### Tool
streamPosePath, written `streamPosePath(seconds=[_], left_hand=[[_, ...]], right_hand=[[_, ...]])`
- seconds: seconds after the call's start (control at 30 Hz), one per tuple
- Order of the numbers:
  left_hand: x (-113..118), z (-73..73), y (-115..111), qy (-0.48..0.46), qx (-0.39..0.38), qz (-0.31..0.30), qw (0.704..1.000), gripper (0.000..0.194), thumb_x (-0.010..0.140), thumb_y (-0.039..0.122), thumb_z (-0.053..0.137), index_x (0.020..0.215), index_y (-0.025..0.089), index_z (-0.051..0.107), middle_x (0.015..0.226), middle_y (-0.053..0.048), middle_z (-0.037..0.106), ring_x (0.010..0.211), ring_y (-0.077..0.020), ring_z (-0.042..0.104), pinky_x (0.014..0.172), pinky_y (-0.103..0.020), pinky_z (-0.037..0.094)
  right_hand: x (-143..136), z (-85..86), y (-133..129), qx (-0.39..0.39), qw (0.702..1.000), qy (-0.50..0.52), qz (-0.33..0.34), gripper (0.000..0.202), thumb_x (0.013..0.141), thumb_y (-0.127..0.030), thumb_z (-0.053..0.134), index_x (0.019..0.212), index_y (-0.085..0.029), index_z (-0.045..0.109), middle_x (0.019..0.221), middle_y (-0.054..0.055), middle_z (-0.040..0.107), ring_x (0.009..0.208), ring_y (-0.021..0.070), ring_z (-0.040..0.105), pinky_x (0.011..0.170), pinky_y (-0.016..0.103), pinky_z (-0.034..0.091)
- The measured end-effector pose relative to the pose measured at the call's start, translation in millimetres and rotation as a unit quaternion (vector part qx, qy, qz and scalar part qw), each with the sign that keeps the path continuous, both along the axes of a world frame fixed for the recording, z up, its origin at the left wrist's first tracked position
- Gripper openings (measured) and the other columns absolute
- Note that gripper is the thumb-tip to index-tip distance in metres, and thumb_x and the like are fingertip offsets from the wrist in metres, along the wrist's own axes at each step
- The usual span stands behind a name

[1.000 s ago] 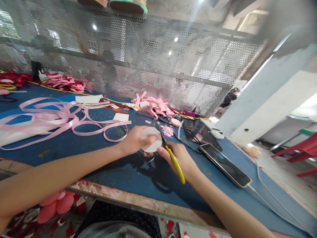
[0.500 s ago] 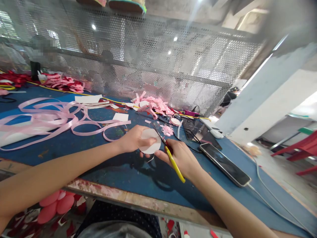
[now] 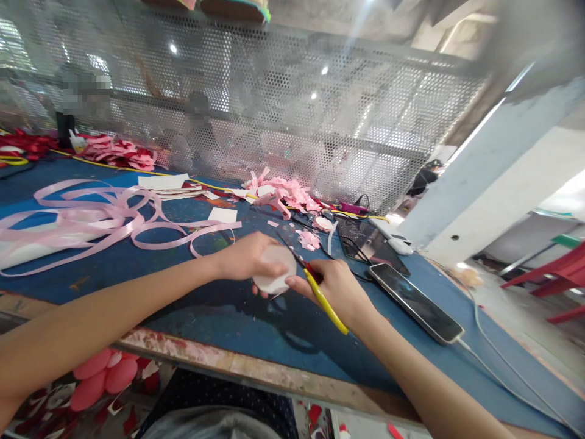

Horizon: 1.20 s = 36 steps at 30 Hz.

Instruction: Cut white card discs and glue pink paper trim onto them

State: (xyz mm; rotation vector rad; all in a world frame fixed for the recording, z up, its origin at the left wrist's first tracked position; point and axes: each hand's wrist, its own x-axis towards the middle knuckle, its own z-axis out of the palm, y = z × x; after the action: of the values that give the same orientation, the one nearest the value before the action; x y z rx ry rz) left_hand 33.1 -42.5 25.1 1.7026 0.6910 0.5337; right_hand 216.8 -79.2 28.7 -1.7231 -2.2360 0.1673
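My left grip (image 3: 249,258) is clamped on the white disc (image 3: 278,283), held above the blue surface (image 3: 219,326); my right grip (image 3: 339,289) is closed round the yellow-handled scissors (image 3: 323,300), blades by the disc's edge, contact unclear; phone (image 3: 417,305) near my right forearm, pink ribbon (image 3: 122,231) loose at left.

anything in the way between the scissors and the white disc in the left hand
Nothing visible blocks the scissors, held in the right hand: their blades lie close by the disc's upper right edge. The left hand's thumb lies across the disc's face, short of that edge.
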Motion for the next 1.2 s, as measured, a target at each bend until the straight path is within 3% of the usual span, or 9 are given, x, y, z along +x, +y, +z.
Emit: streamPosePath(seconds=[0.1, 0.17, 0.27, 0.4, 0.5, 0.63, 0.87, 1.0, 1.2], left_hand=[[9.1, -11.8, -12.5, 0.043, -0.027, -0.116, 0.992, 0.008, 0.073, 0.023, 0.061, 0.074, 0.015, 0.060, 0.055, 0.001, 0.062, 0.041, -0.0117, 0.059, 0.035, -0.016, 0.040], [14.8, -19.0, -15.6, 0.050, -0.008, -0.134, 0.990, 0.013, 0.074, 0.027, 0.062, 0.069, 0.014, 0.061, 0.053, 0.001, 0.061, 0.042, -0.0117, 0.058, 0.036, -0.016, 0.040], [17.7, -23.8, -6.3, 0.022, -0.014, -0.063, 0.998, 0.022, 0.073, 0.034, 0.064, 0.080, 0.014, 0.062, 0.061, -0.002, 0.064, 0.044, -0.0123, 0.059, 0.038, -0.018, 0.042], [11.6, -20.4, 17.6, -0.094, -0.038, 0.096, 0.990, 0.037, 0.074, 0.039, 0.062, 0.103, 0.015, 0.057, 0.077, -0.004, 0.065, 0.060, -0.0145, 0.062, 0.043, -0.020, 0.048], [4.7, -15.8, 30.5, -0.173, -0.031, 0.195, 0.965, 0.035, 0.076, 0.040, 0.059, 0.099, 0.013, 0.059, 0.076, -0.003, 0.062, 0.061, -0.0122, 0.058, 0.041, -0.018, 0.046], [-2.4, -12.8, 38.8, -0.216, -0.051, 0.242, 0.945, 0.034, 0.073, 0.039, 0.063, 0.095, 0.014, 0.058, 0.068, -0.001, 0.059, 0.052, -0.0087, 0.051, 0.038, -0.015, 0.037], [0.7, -17.2, 30.6, -0.057, 0.111, 0.147, 0.981, 0.034, 0.071, 0.044, 0.065, 0.079, 0.011, 0.061, 0.061, 0.002, 0.053, 0.053, -0.0085, 0.047, 0.045, -0.018, 0.035], [7.5, -18.5, 19.8, 0.003, 0.177, 0.112, 0.978, 0.034, 0.075, 0.045, 0.060, 0.080, 0.012, 0.065, 0.067, 0.000, 0.057, 0.061, -0.0109, 0.050, 0.052, -0.019, 0.036], [6.7, -21.3, 18.7, 0.000, 0.143, 0.085, 0.986, 0.050, 0.087, 0.053, 0.036, 0.090, 0.011, 0.061, 0.078, -0.005, 0.063, 0.071, -0.0158, 0.058, 0.063, -0.025, 0.046]], right_hand=[[-3.5, -1.7, -1.1, 0.008, 1.000, 0.001, 0.029, 0.056, 0.067, -0.071, 0.048, 0.049, -0.020, 0.034, 0.045, -0.004, 0.031, 0.049, 0.0096, 0.017, 0.046, 0.025, 0.016], [-2.5, -2.2, 0.1, 0.026, 0.998, 0.031, 0.041, 0.054, 0.069, -0.070, 0.045, 0.052, -0.020, 0.034, 0.046, -0.004, 0.032, 0.049, 0.0094, 0.020, 0.046, 0.025, 0.017], [5.4, -0.9, 6.0, 0.063, 0.994, 0.090, 0.025, 0.053, 0.075, -0.070, 0.034, 0.055, -0.021, 0.034, 0.047, -0.003, 0.035, 0.048, 0.0099, 0.028, 0.046, 0.024, 0.020], [17.9, 1.6, 17.8, 0.095, 0.988, 0.120, -0.017, 0.051, 0.078, -0.068, 0.032, 0.060, -0.020, 0.038, 0.051, -0.002, 0.043, 0.049, 0.0118, 0.037, 0.048, 0.024, 0.026], [22.1, 1.1, 25.5, 0.107, 0.986, 0.124, -0.026, 0.049, 0.076, -0.067, 0.039, 0.063, -0.020, 0.042, 0.056, -0.001, 0.047, 0.052, 0.0130, 0.041, 0.051, 0.025, 0.029], [21.3, -2.5, 30.7, 0.058, 0.981, 0.186, -0.020, 0.048, 0.070, -0.066, 0.052, 0.061, -0.019, 0.045, 0.052, -0.004, 0.042, 0.051, 0.0109, 0.037, 0.049, 0.024, 0.028], [8.7, -8.9, 26.5, -0.119, 0.905, 0.406, 0.042, 0.043, 0.059, -0.055, 0.070, 0.066, -0.017, 0.052, 0.048, -0.006, 0.045, 0.044, 0.0088, 0.041, 0.044, 0.023, 0.030], [7.2, -10.9, 26.9, -0.120, 0.882, 0.454, 0.043, 0.040, 0.054, -0.047, 0.076, 0.069, -0.017, 0.054, 0.049, -0.006, 0.047, 0.044, 0.0085, 0.042, 0.043, 0.022, 0.030], [13.5, -11.2, 32.3, -0.087, 0.855, 0.511, 0.017, 0.036, 0.051, -0.038, 0.079, 0.065, -0.016, 0.053, 0.049, -0.006, 0.047, 0.043, 0.0075, 0.042, 0.043, 0.022, 0.031]])
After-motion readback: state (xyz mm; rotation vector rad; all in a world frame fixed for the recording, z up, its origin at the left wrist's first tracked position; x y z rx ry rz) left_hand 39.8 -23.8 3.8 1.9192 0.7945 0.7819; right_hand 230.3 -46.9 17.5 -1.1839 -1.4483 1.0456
